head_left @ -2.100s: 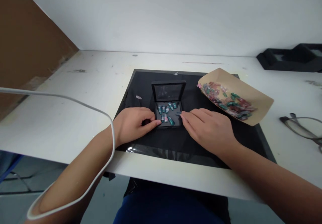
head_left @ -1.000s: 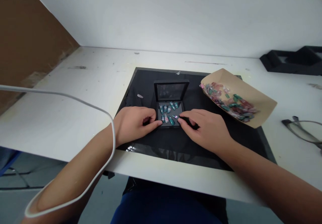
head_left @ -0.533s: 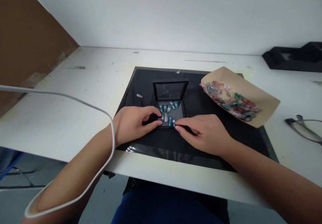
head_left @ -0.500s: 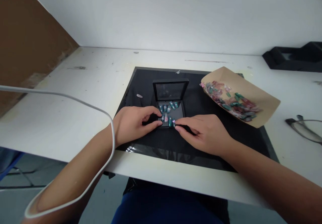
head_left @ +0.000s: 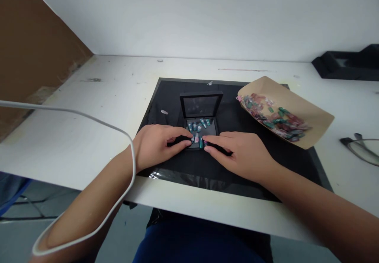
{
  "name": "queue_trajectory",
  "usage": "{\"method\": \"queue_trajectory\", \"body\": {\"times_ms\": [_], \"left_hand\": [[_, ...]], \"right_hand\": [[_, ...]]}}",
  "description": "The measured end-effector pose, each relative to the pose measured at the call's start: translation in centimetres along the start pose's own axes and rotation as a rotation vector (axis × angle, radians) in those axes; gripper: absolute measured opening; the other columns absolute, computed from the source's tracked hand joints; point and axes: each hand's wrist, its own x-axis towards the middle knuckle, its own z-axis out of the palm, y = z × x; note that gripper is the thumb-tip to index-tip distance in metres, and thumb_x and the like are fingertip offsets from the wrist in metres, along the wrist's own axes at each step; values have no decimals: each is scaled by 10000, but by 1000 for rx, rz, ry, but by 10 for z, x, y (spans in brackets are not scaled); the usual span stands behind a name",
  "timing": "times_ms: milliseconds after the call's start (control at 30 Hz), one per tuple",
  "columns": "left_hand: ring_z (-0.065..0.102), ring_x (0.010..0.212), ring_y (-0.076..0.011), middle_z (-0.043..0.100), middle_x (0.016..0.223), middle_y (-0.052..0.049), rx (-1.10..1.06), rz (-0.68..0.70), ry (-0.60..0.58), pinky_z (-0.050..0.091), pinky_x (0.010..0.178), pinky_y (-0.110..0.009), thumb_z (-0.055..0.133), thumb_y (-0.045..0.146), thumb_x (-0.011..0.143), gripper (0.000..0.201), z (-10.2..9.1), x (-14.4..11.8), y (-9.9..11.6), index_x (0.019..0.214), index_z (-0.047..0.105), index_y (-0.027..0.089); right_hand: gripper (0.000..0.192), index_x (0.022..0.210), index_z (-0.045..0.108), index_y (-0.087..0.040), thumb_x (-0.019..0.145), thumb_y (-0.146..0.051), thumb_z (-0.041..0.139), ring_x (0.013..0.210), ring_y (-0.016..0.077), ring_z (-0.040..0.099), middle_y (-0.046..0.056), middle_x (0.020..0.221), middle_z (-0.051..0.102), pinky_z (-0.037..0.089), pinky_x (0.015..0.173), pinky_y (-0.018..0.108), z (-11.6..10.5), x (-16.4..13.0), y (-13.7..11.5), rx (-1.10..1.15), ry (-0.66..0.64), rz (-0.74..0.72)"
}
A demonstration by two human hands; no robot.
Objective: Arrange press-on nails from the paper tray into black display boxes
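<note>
At box (head_left: pixel 200 125) front edge, hands (head_left: pixel 161 144)

You had no readable text, label, brand, number or sign in front of you. The small black case (head_left: pixel 200 115), the coloured pieces (head_left: pixel 197 131) in it, the brown paper tray (head_left: pixel 308 115) and the black mat (head_left: pixel 166 97) all showed plain surfaces. The white table (head_left: pixel 103 109) bore only scuffs and stains.
</note>
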Motion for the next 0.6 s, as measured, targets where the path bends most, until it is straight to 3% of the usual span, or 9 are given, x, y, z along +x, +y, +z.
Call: {"method": "queue_trajectory", "body": {"times_ms": [200, 400, 600], "left_hand": [[586, 563, -98, 691, 681, 49, -7, -22, -3, 391, 547, -215, 592, 485, 958, 276, 1, 0, -1, 1113, 755, 325], [629, 601, -94, 776, 803, 48, -48, -8, -3, 435, 565, -201, 590, 490, 963, 277, 3, -1, -3, 1102, 767, 328], [619, 566, -72, 803, 897, 50, -47, 28, 14, 469, 555, -184, 573, 508, 973, 303, 5, -1, -7, 1067, 785, 313]], "right_hand": [[275, 1180, 732, -258, 990, -379, 575, 757, 167, 705, 4, 899, 782, 389, 600, 288, -1, 1, -2, -58, -23, 3], [296, 1202, 723, -275, 985, -417, 581, 610, 146, 643, -5, 820, 765, 350, 554, 283, 0, 4, 1, -55, -1, 105], [364, 1241, 704, -248, 1004, -471, 543, 798, 188, 715, 18, 923, 787, 364, 602, 305, 1, 4, 3, -86, 24, 98]]}}
